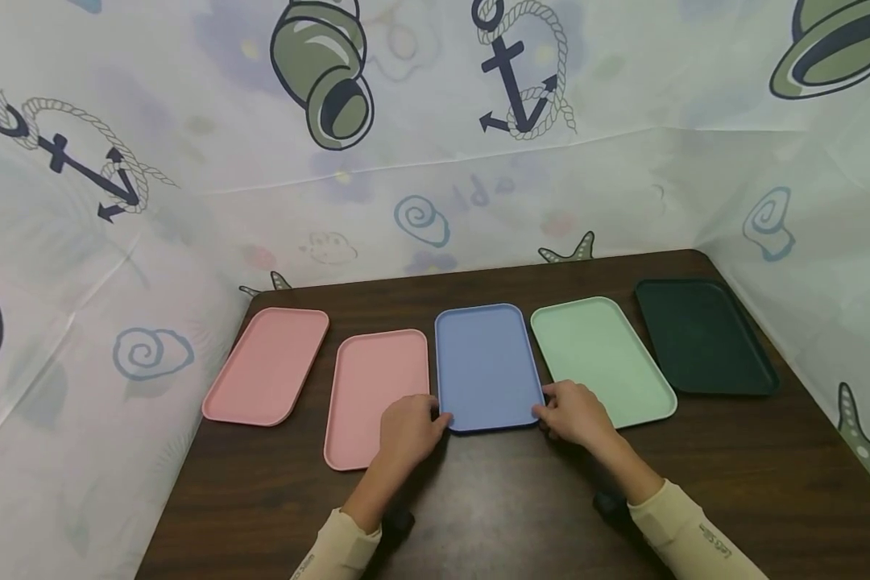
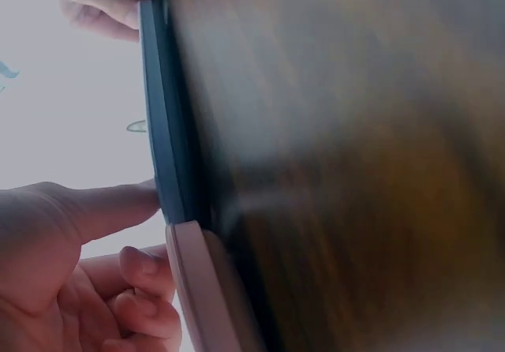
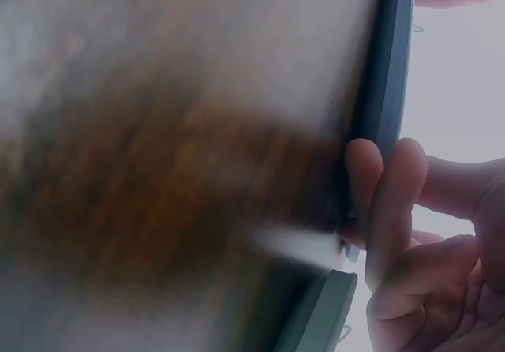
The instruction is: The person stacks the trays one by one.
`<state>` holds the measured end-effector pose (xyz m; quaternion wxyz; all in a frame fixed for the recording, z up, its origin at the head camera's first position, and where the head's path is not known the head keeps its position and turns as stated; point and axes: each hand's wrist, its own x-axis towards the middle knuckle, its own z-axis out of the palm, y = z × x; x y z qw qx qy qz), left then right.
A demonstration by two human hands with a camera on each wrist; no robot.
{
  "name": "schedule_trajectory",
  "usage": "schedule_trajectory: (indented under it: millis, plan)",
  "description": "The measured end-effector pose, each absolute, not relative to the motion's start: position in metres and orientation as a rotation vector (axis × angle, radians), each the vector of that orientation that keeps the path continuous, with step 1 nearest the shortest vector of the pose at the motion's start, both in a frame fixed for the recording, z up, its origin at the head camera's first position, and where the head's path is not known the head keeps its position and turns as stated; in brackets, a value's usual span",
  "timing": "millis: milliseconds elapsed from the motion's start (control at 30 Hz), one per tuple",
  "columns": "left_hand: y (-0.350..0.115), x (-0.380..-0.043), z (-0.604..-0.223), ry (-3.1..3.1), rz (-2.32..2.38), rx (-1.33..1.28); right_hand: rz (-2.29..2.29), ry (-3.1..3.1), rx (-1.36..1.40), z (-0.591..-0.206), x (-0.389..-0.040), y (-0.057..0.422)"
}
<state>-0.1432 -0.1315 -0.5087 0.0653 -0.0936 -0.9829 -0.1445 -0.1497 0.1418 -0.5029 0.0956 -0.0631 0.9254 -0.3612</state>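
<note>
Anchor-printed cloth point(image 1: 420, 105) hangs behind a brown table point(image 1: 507, 515).

on the table point(image 1: 493, 507), the middle tray point(image 1: 487, 366) lies between two left trays point(image 1: 268, 366) and two right trays point(image 1: 602, 354).

This is a small nook walled in by pale cloth point(image 1: 435, 149), set around a dark wood-grain counter point(image 1: 507, 515). The cloth, creased and printed with anchors point(image 1: 511, 84), shells point(image 1: 422, 221) and starfish point(image 1: 573, 254), rises behind the counter and along both sides. It hides the wider room, so home or studio is hard to tell.
</note>
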Motion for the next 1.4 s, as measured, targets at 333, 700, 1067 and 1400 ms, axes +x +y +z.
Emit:
schedule_trajectory:
  millis: [333, 700, 1067, 1400]
  plan:
    - [-0.132, -0.151, -0.503, -2.913, -0.597, -0.211, -1.16, 2.683, -0.179, -0.497, -0.167, 0.144]
    - [-0.139, -0.174, -0.502, -2.905, -0.538, -0.246, -1.181, 2.68, -0.218, -0.496, -0.191, 0.135]
    - [-0.14, -0.187, -0.504, -2.93, -0.488, -0.22, -1.146, 2.684, -0.215, -0.499, -0.204, 0.131]
    - [-0.141, -0.19, -0.504, -2.938, -0.391, -0.263, -1.105, 2.705, -0.203, -0.501, -0.203, 0.126]
